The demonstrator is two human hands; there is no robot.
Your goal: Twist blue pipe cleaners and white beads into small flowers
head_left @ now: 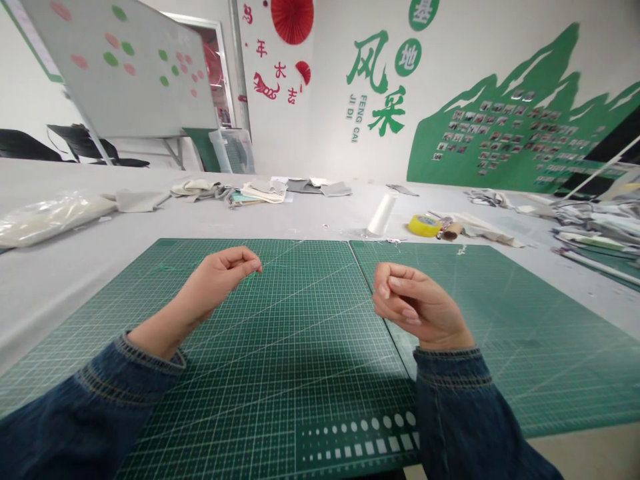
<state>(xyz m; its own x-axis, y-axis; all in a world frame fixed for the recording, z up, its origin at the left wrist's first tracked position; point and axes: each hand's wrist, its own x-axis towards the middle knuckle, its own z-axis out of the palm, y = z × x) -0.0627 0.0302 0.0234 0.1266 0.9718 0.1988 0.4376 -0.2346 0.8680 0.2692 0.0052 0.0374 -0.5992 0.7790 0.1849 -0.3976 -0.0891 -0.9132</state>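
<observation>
My left hand (223,277) is raised over the left green cutting mat (280,373), thumb and fingertips pinched together. Whatever lies in that pinch is too small to make out. Across from it, my right hand (423,303) hovers above the seam side of the right cutting mat (525,333), its fingers curled in and the thumb pressed against the index finger. I cannot make out anything between those fingers either. A white cone of thread (383,215) stands tilted in the view just beyond the mats.
A yellow tape roll (425,225) lies right of the cone, beside a brown cardboard tube (453,231). Folded fabric pieces (263,191) line the table's far side. A clear plastic bag (55,217) lies at left, and a heap of fabric scraps (600,220) at right.
</observation>
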